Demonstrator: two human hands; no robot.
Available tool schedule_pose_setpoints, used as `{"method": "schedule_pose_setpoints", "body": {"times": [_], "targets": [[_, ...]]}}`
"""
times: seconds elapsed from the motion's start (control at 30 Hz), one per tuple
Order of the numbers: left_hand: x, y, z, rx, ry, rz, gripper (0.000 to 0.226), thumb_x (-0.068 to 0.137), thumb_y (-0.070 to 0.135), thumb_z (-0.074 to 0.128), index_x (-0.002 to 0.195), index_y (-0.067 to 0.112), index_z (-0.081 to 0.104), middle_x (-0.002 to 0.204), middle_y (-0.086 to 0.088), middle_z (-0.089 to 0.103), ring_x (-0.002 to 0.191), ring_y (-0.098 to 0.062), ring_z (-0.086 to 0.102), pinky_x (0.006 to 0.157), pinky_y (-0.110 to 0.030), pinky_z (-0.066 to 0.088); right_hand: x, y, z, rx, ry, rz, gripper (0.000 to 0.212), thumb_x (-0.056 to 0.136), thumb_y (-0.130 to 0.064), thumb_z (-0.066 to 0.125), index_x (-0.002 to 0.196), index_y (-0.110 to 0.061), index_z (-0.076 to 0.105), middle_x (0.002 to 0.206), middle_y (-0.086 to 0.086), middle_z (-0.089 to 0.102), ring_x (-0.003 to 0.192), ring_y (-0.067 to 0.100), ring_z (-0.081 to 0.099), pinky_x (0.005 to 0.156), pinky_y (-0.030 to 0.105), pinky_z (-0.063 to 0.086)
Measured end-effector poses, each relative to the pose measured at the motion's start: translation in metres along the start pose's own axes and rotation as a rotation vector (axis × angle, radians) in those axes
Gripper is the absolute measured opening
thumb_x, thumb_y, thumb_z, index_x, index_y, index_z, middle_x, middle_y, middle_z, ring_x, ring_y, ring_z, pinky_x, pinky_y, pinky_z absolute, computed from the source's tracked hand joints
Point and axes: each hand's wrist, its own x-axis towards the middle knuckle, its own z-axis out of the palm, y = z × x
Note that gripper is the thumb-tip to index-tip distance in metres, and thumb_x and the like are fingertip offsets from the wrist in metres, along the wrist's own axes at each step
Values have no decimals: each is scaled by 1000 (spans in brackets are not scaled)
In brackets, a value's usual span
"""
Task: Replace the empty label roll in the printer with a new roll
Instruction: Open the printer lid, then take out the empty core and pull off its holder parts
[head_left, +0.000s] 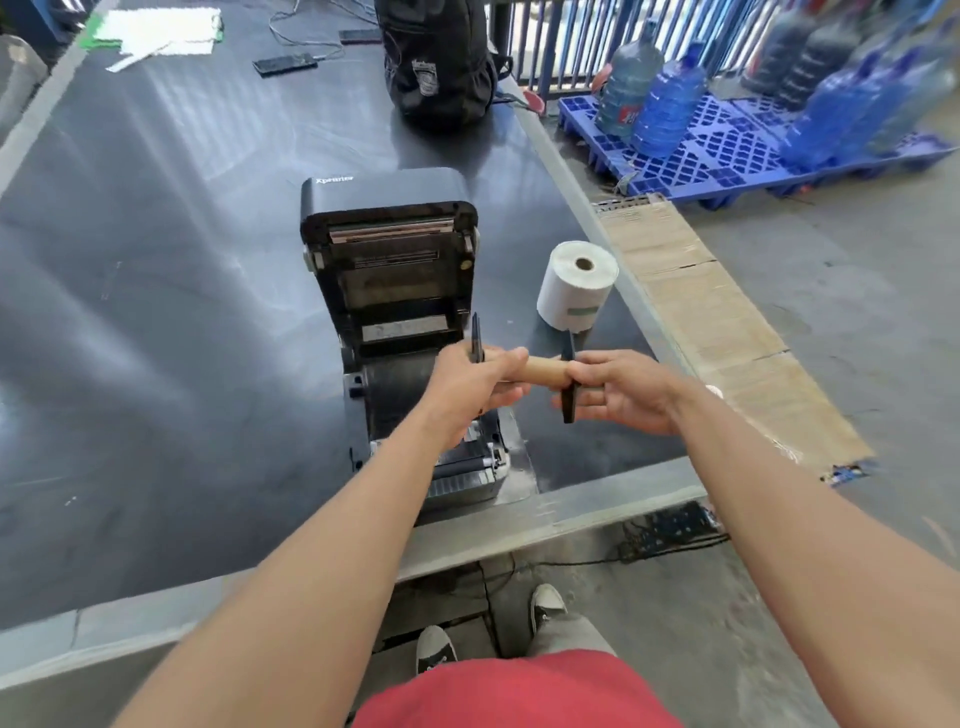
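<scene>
A black label printer (387, 270) stands on the dark table with its lid swung up and its roll bay bare. Just above the bay I hold an empty brown cardboard core (545, 370) on a black spindle. My left hand (470, 387) grips the core's left end, beside the spindle's left black guide plate (476, 338). My right hand (621, 392) pinches the right black guide plate (568, 387) at the core's other end. A full white label roll (575, 286) stands on end to the printer's right, near the table edge.
A black backpack (436, 62) stands at the table's far edge, with a phone (284, 63), cables and white paper scraps (156, 34) behind left. Flattened cardboard (711, 322) lies on the floor to the right. A blue pallet (737, 150) holds several water jugs. My feet are under the table's front edge.
</scene>
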Motion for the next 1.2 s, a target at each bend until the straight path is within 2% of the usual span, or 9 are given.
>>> {"method": "schedule_pose_setpoints", "body": {"times": [0.13, 0.2, 0.27, 0.37, 0.4, 0.47, 0.6, 1.1, 1.2], "targets": [[5, -20, 32, -21, 27, -66, 34, 85, 16, 77, 106, -2, 58, 109, -22, 65, 79, -24, 76, 68, -25, 60, -10, 26, -42, 131, 67, 65, 27, 97, -10, 56, 123, -5, 62, 115, 12, 68, 99, 32, 70, 86, 39, 56], [8, -29, 45, -37, 67, -74, 30, 85, 14, 77, 103, -3, 60, 108, -21, 65, 78, -23, 76, 67, -24, 60, -11, 37, -62, 132, 203, 90, 30, 96, -12, 60, 124, -3, 60, 107, 12, 67, 86, 27, 71, 72, 33, 60], [11, -38, 60, -29, 137, -83, 24, 85, 12, 76, 97, 0, 60, 107, -19, 65, 80, -23, 75, 66, -24, 60, -6, 50, -78, -68, 389, 127, 32, 92, -15, 67, 119, 1, 61, 92, 11, 67, 73, 22, 69, 59, 31, 59], [16, -60, 86, 18, 261, -95, 21, 85, 13, 76, 94, 2, 60, 106, -18, 64, 87, -26, 73, 69, -27, 62, 10, 68, -92, -621, 597, 107, 17, 82, -22, 74, 82, -5, 69, 73, 12, 66, 73, 30, 67, 72, 44, 59], [18, -67, 93, 27, 306, -104, 24, 84, 14, 76, 96, 1, 61, 106, -18, 64, 87, -25, 73, 70, -28, 62, 14, 70, -92, -765, 612, 97, 20, 80, -27, 74, 78, -7, 69, 78, 14, 69, 82, 33, 68, 76, 43, 57], [20, -80, 101, 27, 393, -128, 30, 84, 16, 77, 103, -1, 60, 107, -17, 65, 87, -24, 72, 71, -29, 62, 23, 74, -90, -957, 613, 65, 31, 80, -35, 72, 96, -8, 70, 99, 15, 71, 98, 35, 66, 81, 38, 52], [18, -97, 103, 3, 457, -172, 32, 83, 15, 78, 103, 0, 59, 109, -18, 63, 94, -26, 70, 66, -24, 60, 36, 79, -93, -1119, 624, -28, 37, 86, -36, 66, 109, -7, 62, 114, 16, 59, 106, 37, 59, 87, 39, 47], [25, -92, 104, -2, 454, -226, 27, 83, 14, 77, 101, 2, 61, 112, -20, 65, 91, -30, 72, 60, -20, 59, 38, 86, -115, -1103, 596, -49, 41, 89, -39, 66, 109, -4, 59, 116, 18, 53, 108, 37, 54, 91, 39, 43], [29, -89, 100, -7, 460, -233, 26, 82, 16, 77, 100, 3, 62, 110, -20, 67, 83, -27, 74, 61, -22, 60, 38, 86, -118, -1090, 566, -43, 41, 88, -41, 67, 107, -6, 58, 113, 17, 53, 104, 35, 54, 89, 39, 43]]}}
